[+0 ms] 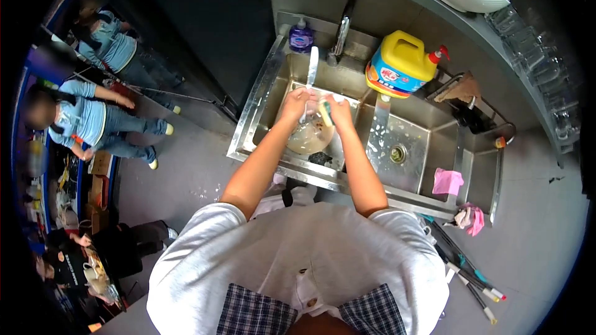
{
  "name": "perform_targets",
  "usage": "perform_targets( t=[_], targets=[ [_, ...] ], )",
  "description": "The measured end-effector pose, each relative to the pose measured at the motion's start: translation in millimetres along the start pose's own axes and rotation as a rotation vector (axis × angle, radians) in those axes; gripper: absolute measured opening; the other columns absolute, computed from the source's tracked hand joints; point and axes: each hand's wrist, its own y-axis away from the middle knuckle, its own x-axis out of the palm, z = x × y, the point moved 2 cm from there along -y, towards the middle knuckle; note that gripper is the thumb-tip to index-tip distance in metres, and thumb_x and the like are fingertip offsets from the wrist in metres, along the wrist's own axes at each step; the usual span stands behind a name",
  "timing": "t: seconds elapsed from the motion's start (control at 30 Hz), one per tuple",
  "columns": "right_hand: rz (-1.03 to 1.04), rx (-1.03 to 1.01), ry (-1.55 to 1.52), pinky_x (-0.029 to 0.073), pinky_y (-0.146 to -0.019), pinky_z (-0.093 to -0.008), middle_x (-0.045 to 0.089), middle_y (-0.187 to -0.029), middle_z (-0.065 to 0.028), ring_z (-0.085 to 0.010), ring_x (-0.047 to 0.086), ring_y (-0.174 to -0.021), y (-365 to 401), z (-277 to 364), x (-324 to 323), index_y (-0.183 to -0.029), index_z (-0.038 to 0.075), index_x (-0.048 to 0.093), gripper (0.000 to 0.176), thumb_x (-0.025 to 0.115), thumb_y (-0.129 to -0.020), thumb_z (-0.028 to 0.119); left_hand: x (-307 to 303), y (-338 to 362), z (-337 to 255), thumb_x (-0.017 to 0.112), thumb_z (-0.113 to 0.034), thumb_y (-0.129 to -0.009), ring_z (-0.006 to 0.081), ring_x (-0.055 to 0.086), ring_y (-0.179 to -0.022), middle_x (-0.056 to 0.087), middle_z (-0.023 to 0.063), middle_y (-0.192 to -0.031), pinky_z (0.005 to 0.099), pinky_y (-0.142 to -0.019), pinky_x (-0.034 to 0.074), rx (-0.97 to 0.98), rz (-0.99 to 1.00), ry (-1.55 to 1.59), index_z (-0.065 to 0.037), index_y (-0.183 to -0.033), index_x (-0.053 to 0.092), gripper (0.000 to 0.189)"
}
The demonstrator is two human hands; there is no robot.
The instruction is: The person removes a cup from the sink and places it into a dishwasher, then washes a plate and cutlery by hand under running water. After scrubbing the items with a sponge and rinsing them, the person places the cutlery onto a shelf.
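Over the left basin of a steel sink [238,142], my left hand [298,102] is closed round a white-handled utensil [313,65] whose handle points up toward the tap. Close beside it, my right hand [338,111] grips a yellow and green sponge [325,113]. Beneath both hands a round pan or bowl [308,139] holds cloudy water with brown bits. A dark scrubber [320,157] lies by its lower edge. The lower end of the utensil is partly hidden by my fingers.
Behind the basins stand a purple soap bottle [301,36], the tap [341,31] and a large yellow detergent jug [400,65]. Pink cloths [447,181] hang at the right. Glasses [540,68] line a shelf. Two people [84,115] [81,263] are at the left, with a reflection behind.
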Motion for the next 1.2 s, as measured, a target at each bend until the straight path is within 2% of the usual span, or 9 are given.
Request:
perform_targets(
  t=[0.13, 0.2, 0.27, 0.43, 0.67, 0.87, 0.93, 1.07, 1.2],
  targets=[
    [-0.236, 0.205, -0.440, 0.047, -0.057, -0.0307, 0.061, -0.076, -0.0070, -0.0161, 0.058, -0.063, -53, -51, -14, -0.087, 0.002, 0.059, 0.035, 0.052, -0.089, 0.036, 4, 4, 3, 0.042, -0.024, -0.094, 0.0097, 0.047, -0.048, 0.056, 0.0038, -0.067, 0.0238, -0.042, 0.038, -0.039, 0.096, -0.277, -0.007, -0.094, 0.058, 0.023],
    [-0.011, 0.264, -0.711, 0.048, -0.058, -0.0316, 0.061, -0.076, -0.0058, -0.0161, 0.059, -0.064, -53, -45, 2, -0.088, 0.005, 0.059, 0.030, 0.051, -0.090, 0.034, 15, 2, 13, 0.039, -0.024, -0.095, 0.0090, 0.039, -0.042, 0.054, 0.0053, -0.064, 0.0231, -0.037, 0.032, -0.072, 0.109, -0.189, -0.009, -0.093, 0.052, 0.020],
    [0.038, 0.030, -0.502, 0.050, -0.060, -0.0280, 0.062, -0.077, -0.0070, -0.0156, 0.060, -0.068, -44, -36, 10, -0.092, 0.004, 0.058, 0.021, 0.057, -0.088, 0.024, 23, 3, 14, 0.037, -0.022, -0.095, 0.0089, 0.038, -0.042, 0.055, 0.0066, -0.064, 0.0223, -0.037, 0.032, -0.095, 0.088, -0.061, -0.009, -0.093, 0.047, 0.016],
    [0.361, 0.005, -0.448, 0.052, -0.061, -0.0303, 0.062, -0.088, -0.0098, -0.0183, 0.061, -0.073, -30, -30, 15, -0.098, -0.002, 0.055, 0.019, 0.060, -0.084, 0.010, 7, -6, 2, 0.039, -0.021, -0.094, 0.0093, 0.042, -0.043, 0.060, 0.0078, -0.065, 0.0246, -0.036, 0.032, -0.055, 0.022, -0.332, -0.010, -0.091, 0.045, 0.013],
    [0.168, 0.092, -0.736, 0.048, -0.069, -0.0275, 0.064, -0.092, -0.0088, -0.0159, 0.062, -0.080, -35, -20, 13, -0.100, -0.001, 0.058, 0.020, 0.059, -0.086, 0.013, 10, -7, -9, 0.047, -0.018, -0.090, 0.0084, 0.045, -0.046, 0.061, 0.0060, -0.066, 0.0230, -0.036, 0.030, -0.070, 0.024, -0.240, -0.012, -0.088, 0.049, 0.006],
    [0.140, 0.055, -0.694, 0.050, -0.056, -0.0292, 0.064, -0.098, -0.0145, -0.0207, 0.063, -0.078, -30, -11, 19, -0.107, -0.001, 0.055, 0.023, 0.050, -0.090, 0.013, 24, -7, 8, 0.050, -0.016, -0.086, 0.0175, 0.059, -0.073, 0.063, 0.0095, -0.083, 0.0312, -0.065, 0.046, 0.050, 0.128, -0.495, -0.007, -0.102, 0.058, 0.020],
    [0.089, -0.025, -0.514, 0.052, -0.068, -0.0305, 0.064, -0.099, -0.0163, -0.0236, 0.063, -0.086, -33, -17, 18, -0.108, -0.005, 0.054, 0.023, 0.046, -0.091, 0.010, 21, -16, 16, 0.050, -0.016, -0.086, 0.0182, 0.059, -0.074, 0.063, 0.0107, -0.084, 0.0318, -0.066, 0.046, 0.068, 0.144, -0.585, -0.006, -0.101, 0.058, 0.019],
    [-0.171, -0.133, -0.543, 0.055, -0.063, -0.0336, 0.065, -0.087, -0.0200, -0.0275, 0.066, -0.073, -66, -16, 6, -0.096, -0.011, 0.056, 0.019, 0.042, -0.089, 0.001, 24, -7, 32, 0.050, -0.014, -0.087, 0.0153, 0.057, -0.059, 0.060, 0.0067, -0.065, 0.0304, -0.056, 0.044, 0.078, 0.146, -0.574, -0.005, -0.087, 0.056, 0.011],
    [-0.125, -0.087, -0.639, 0.056, -0.068, -0.0384, 0.063, -0.094, -0.0229, -0.0333, 0.066, -0.078, -89, -1, -16, -0.102, -0.014, 0.050, 0.021, 0.041, -0.090, 0.001, 19, -5, 47, 0.048, -0.015, -0.089, 0.0135, 0.054, -0.052, 0.057, 0.0051, -0.059, 0.0286, -0.051, 0.042, 0.105, 0.177, -0.367, -0.004, -0.083, 0.054, 0.014]
  ],
)
